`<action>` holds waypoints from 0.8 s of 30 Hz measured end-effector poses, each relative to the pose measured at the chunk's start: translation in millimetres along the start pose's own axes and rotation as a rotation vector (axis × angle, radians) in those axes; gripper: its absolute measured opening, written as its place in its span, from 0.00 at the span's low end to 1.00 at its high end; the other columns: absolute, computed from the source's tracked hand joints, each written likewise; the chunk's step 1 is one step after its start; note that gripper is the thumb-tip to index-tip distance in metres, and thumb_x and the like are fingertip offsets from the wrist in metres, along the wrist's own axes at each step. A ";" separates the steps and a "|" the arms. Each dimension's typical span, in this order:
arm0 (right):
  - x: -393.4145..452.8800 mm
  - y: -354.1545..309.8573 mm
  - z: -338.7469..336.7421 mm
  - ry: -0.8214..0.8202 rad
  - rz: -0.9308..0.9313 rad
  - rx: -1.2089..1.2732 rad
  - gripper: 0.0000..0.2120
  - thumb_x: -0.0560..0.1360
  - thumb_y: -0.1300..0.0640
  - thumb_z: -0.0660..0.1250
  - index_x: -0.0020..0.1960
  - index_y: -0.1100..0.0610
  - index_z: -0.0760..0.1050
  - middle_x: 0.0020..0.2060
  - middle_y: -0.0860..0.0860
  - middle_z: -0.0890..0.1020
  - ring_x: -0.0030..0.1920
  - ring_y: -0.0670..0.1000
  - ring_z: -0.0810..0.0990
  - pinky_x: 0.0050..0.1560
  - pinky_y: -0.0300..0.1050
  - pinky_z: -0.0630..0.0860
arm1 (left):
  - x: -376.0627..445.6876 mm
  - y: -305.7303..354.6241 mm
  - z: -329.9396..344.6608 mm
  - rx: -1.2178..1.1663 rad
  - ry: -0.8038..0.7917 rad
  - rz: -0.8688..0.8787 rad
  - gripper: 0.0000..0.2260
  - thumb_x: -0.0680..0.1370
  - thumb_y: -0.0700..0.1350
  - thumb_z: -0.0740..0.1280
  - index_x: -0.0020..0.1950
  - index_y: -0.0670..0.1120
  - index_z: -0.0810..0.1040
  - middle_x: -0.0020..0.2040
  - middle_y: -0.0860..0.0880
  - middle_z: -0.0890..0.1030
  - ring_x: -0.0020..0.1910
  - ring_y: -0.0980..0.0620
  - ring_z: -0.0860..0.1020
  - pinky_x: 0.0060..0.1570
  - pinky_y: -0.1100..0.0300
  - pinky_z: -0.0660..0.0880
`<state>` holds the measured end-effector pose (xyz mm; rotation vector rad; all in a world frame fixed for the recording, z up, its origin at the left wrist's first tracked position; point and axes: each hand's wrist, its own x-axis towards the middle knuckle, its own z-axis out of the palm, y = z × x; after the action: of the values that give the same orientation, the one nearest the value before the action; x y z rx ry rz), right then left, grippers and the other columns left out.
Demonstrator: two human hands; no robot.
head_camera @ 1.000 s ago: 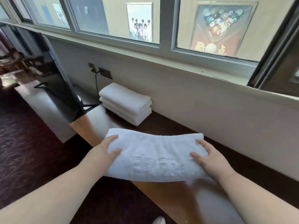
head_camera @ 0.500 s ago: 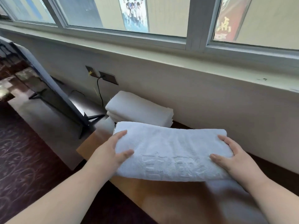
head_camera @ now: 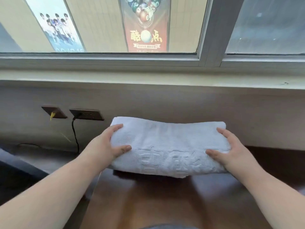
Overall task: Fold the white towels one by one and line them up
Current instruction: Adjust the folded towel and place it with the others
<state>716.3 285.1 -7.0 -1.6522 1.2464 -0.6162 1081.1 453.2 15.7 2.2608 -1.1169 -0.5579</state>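
A folded white towel with raised lettering on its front is held level above the brown wooden counter, close to the wall. My left hand grips its left end, thumb on top. My right hand grips its right end the same way. The stack of folded towels seen earlier is hidden behind the held towel; only a small white edge shows under it.
Two dark wall sockets sit left of the towel, with a black cable hanging down. A window sill and window with posters run above. A dark surface lies at the lower left.
Both hands carried the folded towel up and away from me toward the wall, over the earlier stack, which it now hides. My head turned to face the wall.
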 end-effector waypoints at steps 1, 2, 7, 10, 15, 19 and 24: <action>2.3 -9.7 12.4 0.010 0.002 -0.001 0.35 0.63 0.41 0.80 0.59 0.19 0.64 0.63 0.35 0.72 0.55 0.35 0.76 0.46 0.28 0.71 | 12.7 -6.7 -11.2 0.004 -0.009 0.011 0.36 0.63 0.64 0.76 0.66 0.74 0.62 0.60 0.60 0.73 0.54 0.54 0.73 0.50 0.58 0.70; 5.0 -17.5 23.6 0.017 0.002 -0.008 0.34 0.62 0.39 0.79 0.59 0.19 0.63 0.64 0.35 0.70 0.57 0.39 0.77 0.50 0.33 0.73 | 23.9 -13.4 -20.0 0.014 -0.008 0.020 0.36 0.64 0.64 0.76 0.66 0.73 0.62 0.62 0.59 0.74 0.54 0.54 0.73 0.51 0.59 0.69; 25.4 -30.4 68.9 0.042 0.065 -0.020 0.39 0.63 0.39 0.79 0.67 0.26 0.62 0.70 0.43 0.70 0.61 0.50 0.77 0.62 0.48 0.75 | 76.5 -50.2 -32.3 0.027 -0.056 0.032 0.34 0.66 0.61 0.76 0.68 0.70 0.64 0.70 0.54 0.71 0.66 0.47 0.72 0.55 0.57 0.67; 29.9 -17.4 88.0 0.022 0.148 -0.018 0.40 0.68 0.44 0.79 0.73 0.34 0.61 0.74 0.46 0.68 0.59 0.48 0.76 0.59 0.42 0.72 | 93.1 -72.6 -13.8 0.001 -0.145 0.005 0.33 0.69 0.56 0.76 0.71 0.64 0.66 0.72 0.50 0.71 0.68 0.45 0.71 0.57 0.58 0.66; 28.2 -5.6 96.1 0.046 0.193 -0.041 0.41 0.68 0.42 0.78 0.74 0.34 0.60 0.74 0.44 0.67 0.63 0.41 0.66 0.60 0.38 0.64 | 104.0 -98.1 -1.3 -0.059 -0.165 -0.003 0.32 0.70 0.57 0.75 0.70 0.67 0.65 0.72 0.52 0.71 0.67 0.46 0.71 0.57 0.58 0.67; 32.1 -12.2 96.9 0.028 0.162 -0.372 0.42 0.69 0.34 0.72 0.77 0.38 0.56 0.78 0.47 0.58 0.75 0.49 0.61 0.68 0.43 0.64 | 102.9 -95.5 -1.5 0.082 -0.180 -0.028 0.32 0.71 0.59 0.74 0.73 0.62 0.66 0.73 0.45 0.67 0.67 0.41 0.70 0.60 0.53 0.69; 32.9 -27.9 122.4 0.080 -0.058 -0.943 0.38 0.73 0.27 0.51 0.79 0.43 0.52 0.81 0.51 0.46 0.79 0.55 0.42 0.76 0.61 0.47 | 78.5 -57.4 9.9 0.558 -0.002 0.479 0.26 0.74 0.57 0.56 0.73 0.56 0.70 0.75 0.40 0.63 0.70 0.37 0.65 0.66 0.40 0.66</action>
<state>840.9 302.3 -39.2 -2.4396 1.6874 -0.0946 1153.6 415.2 -37.9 2.2870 -1.9244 -0.0487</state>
